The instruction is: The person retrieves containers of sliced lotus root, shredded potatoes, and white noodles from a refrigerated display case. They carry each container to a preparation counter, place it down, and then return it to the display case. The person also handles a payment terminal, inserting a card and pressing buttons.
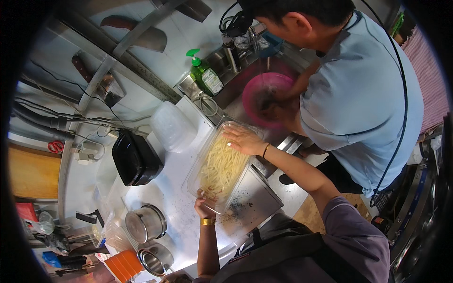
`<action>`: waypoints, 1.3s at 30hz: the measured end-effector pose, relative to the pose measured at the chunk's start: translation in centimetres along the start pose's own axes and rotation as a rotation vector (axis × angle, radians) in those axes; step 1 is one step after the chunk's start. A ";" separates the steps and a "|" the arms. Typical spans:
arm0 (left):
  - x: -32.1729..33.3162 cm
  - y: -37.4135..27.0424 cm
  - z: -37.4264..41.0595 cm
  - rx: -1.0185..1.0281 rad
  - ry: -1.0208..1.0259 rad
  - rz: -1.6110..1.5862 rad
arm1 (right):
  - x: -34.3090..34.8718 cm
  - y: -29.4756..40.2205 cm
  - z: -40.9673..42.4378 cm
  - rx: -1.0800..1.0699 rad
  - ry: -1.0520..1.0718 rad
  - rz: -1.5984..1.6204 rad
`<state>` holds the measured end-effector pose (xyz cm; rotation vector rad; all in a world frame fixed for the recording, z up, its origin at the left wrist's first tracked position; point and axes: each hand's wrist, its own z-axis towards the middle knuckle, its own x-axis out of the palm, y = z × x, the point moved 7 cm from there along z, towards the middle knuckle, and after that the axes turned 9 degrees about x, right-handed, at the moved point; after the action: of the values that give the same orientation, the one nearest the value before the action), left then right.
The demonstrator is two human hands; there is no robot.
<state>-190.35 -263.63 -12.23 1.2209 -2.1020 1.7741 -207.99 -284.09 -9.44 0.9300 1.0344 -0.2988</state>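
A clear plastic container (194, 173) of pale cut strips (221, 162), which look like shredded potato, spans the worktop corner and the sink's edge. My left hand (204, 205) grips its near end, with the fingers partly hidden behind the wall. Across the strips at the far end lies my right hand (244, 138), flat, with the thumb apart. Just beyond that end is the steel sink (231, 100). In it, a co-worker's hands (283, 106) work over a pink basin (253, 83), blurred; what they handle is unclear.
Dark crumbs (239, 208) are scattered on the white worktop (180, 226). Stacked black trays (136, 159), clear plastic tubs (173, 127) and steel pots (145, 223) stand to the left. A green pump bottle (207, 78) is beside the sink. The co-worker (354, 99) stands close at right.
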 end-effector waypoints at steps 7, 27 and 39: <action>0.3 0.2 0.3 -0.041 -0.022 0.002 | -0.7 -0.2 -0.1 -0.040 -0.074 0.003; 0.9 -0.3 0.2 -0.098 -0.045 0.060 | 0.9 -1.4 -0.1 0.029 0.058 0.115; 1.5 -0.7 0.3 -0.100 -0.025 0.132 | 0.4 -1.6 -0.2 0.000 -0.005 0.098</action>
<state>-190.79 -264.66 -10.93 1.1085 -2.3042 1.6891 -208.94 -284.80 -10.64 0.9759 0.9812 -0.2194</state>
